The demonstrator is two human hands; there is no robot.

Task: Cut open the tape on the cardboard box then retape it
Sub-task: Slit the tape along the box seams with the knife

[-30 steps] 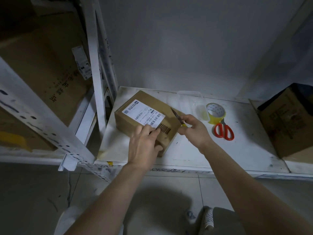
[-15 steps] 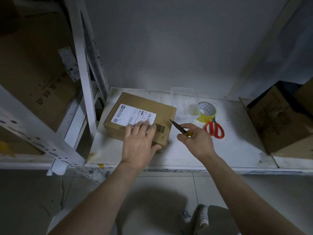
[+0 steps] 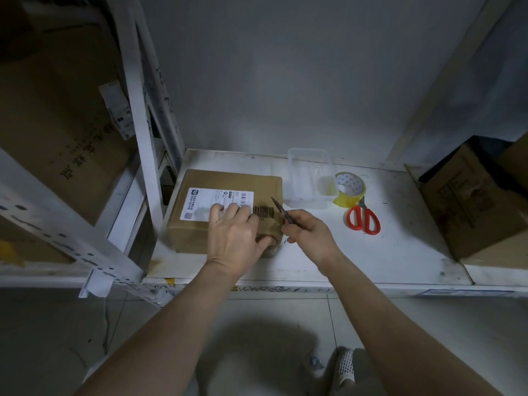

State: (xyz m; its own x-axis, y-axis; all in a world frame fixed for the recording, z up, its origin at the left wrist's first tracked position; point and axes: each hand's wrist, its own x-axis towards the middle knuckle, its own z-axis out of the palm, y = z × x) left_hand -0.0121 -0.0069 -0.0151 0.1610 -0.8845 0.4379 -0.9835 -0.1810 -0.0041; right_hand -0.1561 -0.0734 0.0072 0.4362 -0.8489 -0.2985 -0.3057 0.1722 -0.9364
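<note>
My left hand (image 3: 235, 235) lies on top of the cardboard box (image 3: 228, 207), fingers spread flat over the right part of the white shipping label (image 3: 213, 205), and my thumb hooks down over the box's near right corner, so I am pressing and bracing the box more than grasping it. The box sits on the left part of the white shelf (image 3: 400, 252), close to the white metal upright (image 3: 140, 132) of the rack, with its label facing up and a printed barcode (image 3: 263, 211) showing just right of my fingertips.

My right hand (image 3: 310, 235) is clenched around the handle of a small knife (image 3: 281, 212). The blade points up and away from me, leaning left, and its tip sits over the top right edge of the box, just beside the barcode. I cannot tell whether the edge actually touches the cardboard or the tape there.

Behind my right hand stands a clear plastic container (image 3: 310, 178), near the wall. Just right of it a roll of yellow tape (image 3: 350, 190) lies on the shelf, and red-handled scissors (image 3: 363, 218) rest against the roll's near side, handles toward me. A larger brown carton (image 3: 468, 201) is at the shelf's far right, and another big carton (image 3: 57, 124) fills the neighbouring rack on the left.
</note>
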